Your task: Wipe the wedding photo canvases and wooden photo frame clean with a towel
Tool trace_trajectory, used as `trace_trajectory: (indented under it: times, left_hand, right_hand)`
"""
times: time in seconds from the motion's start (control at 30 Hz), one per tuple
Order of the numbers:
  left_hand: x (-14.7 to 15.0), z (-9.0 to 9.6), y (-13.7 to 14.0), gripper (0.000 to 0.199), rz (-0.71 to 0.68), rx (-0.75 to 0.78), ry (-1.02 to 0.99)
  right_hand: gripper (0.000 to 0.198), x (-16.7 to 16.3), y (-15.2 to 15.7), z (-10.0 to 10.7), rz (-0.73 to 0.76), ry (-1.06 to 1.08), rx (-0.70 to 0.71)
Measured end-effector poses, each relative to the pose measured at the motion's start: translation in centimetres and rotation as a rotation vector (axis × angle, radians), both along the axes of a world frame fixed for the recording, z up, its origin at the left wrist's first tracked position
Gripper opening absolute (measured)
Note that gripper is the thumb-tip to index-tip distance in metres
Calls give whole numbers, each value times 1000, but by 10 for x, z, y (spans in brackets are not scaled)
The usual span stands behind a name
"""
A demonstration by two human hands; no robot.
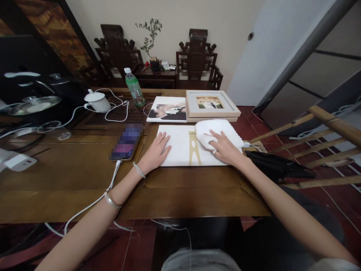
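Note:
A white rectangular panel point(176, 145) lies flat at the table's near side, with a tan, two-legged flat piece point(194, 148) on its surface. My left hand point(156, 152) rests on the panel's left edge, fingers spread and holding nothing. Over the panel's right part, my right hand point(224, 147) grips a folded white cloth point(216, 128) from above; its fingers press into the cloth, which covers that end of the panel. Behind the panel lie a photo print panel point(167, 109) and a pale wooden picture frame point(194, 109), stacked on another pale frame.
A phone point(126, 143) on a charging cable lies left of my left hand. Farther back are a green-labelled bottle point(134, 88), a white lidded cup point(97, 101), a clear plastic cup point(58, 130) and a pot point(36, 105). A wooden chair point(321, 128) stands at the right.

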State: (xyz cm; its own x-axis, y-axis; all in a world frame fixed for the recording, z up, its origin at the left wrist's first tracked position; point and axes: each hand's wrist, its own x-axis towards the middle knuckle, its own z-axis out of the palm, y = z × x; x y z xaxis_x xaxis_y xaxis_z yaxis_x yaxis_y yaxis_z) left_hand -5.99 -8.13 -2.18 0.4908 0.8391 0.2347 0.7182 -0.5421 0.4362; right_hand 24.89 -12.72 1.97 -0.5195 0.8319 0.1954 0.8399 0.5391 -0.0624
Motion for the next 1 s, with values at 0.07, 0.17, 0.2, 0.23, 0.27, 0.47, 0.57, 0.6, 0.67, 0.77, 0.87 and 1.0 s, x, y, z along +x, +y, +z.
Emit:
trace_trajectory:
  times: [0.07,0.17,0.2,0.23,0.27,0.47,0.57,0.6,0.67,0.77,0.87,1.0]
  left_hand:
    - [0,-1,0,53,4,-2,2]
    - [1,-1,0,53,7,-4,3]
    - [1,-1,0,52,6,-4,1]
    - [2,-1,0,52,4,-3,-2]
    - [2,-1,0,52,1,-3,-4]
    - [1,2,0,54,-1,-14,17]
    - [1,3,0,53,-2,-14,16]
    - [0,3,-1,53,-4,-13,15]
    - [0,3,-1,52,-8,-12,17]
    - [-1,3,-1,53,-9,-14,17]
    - [-1,2,-1,53,-9,-13,9]
    - [0,1,0,53,-1,-10,4]
  right_hand:
    - [33,1,-29,1,30,19,-10]
    - [32,3,-77,6,82,53,-31]
    - [32,3,-90,8,94,55,-34]
    - [31,4,-101,11,101,53,-38]
    - [30,5,-108,14,102,47,-45]
    - [26,7,-75,24,33,38,-72]
    - [29,1,-32,20,-31,53,-70]
    - [29,-1,-17,18,-52,59,-61]
    - [31,-7,6,13,-81,61,-38]
    - [35,-13,21,6,-93,42,-35]
    - [35,-13,6,2,-65,10,-48]
    - [35,-7,-49,4,41,7,-44]
